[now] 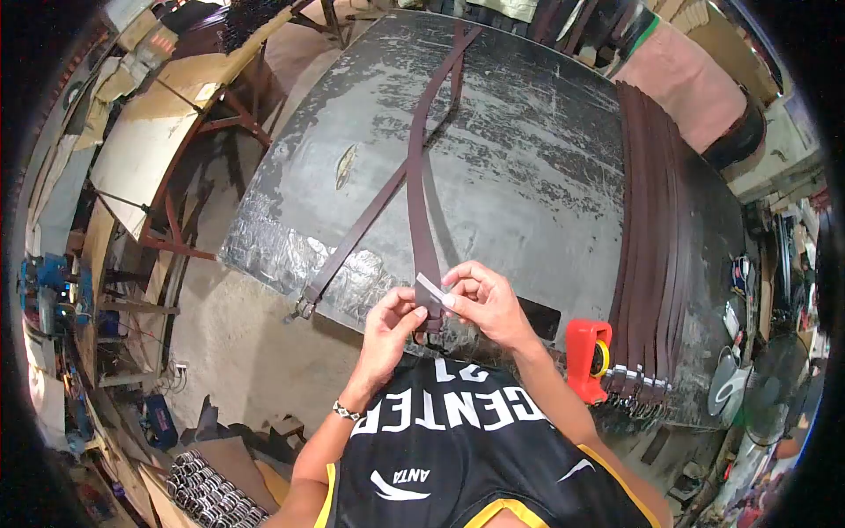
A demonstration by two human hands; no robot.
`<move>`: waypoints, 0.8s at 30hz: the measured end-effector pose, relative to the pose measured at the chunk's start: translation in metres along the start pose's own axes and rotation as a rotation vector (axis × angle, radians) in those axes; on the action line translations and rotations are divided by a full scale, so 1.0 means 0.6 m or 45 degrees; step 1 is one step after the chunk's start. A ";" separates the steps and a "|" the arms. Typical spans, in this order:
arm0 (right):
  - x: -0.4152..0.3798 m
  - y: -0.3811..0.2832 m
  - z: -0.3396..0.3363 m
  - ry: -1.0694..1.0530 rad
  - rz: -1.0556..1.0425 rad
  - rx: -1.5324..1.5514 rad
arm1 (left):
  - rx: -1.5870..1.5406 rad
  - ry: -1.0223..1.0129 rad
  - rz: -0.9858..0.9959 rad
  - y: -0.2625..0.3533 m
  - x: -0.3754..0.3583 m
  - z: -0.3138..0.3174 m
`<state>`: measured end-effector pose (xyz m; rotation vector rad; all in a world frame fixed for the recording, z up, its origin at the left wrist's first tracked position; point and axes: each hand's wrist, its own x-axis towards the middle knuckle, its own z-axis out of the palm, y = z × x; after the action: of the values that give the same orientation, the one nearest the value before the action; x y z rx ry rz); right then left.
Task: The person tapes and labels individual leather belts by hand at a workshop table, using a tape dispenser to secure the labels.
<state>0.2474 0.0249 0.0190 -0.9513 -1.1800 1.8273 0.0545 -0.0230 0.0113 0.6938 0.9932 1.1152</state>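
A dark brown belt (420,185) runs down the table to its near edge, where its end lies between my hands. My left hand (392,324), with a patterned band at the wrist, pinches that end between thumb and fingers. My right hand (486,306) is closed on a small pale strip (431,289) that lies across the belt end. Part of the belt end is hidden behind the fingers. A second brown belt (365,220) crosses under the first, its metal buckle (304,306) at the table's left front edge.
A red tape dispenser (584,361) with a yellow roll stands right of my right hand. Many brown belts (647,229) lie side by side on the dark table (528,202), buckles toward me. Several rows of buckles (211,493) sit low at left. A fan (729,383) stands at right.
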 end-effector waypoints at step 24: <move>0.025 0.025 0.022 -0.096 -0.041 -0.194 | 0.241 0.203 -0.016 0.015 -0.019 -0.006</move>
<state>0.2262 0.0288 0.0061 -0.9489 -1.3892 1.7810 0.0463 -0.0311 0.0206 0.7574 1.2490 1.0871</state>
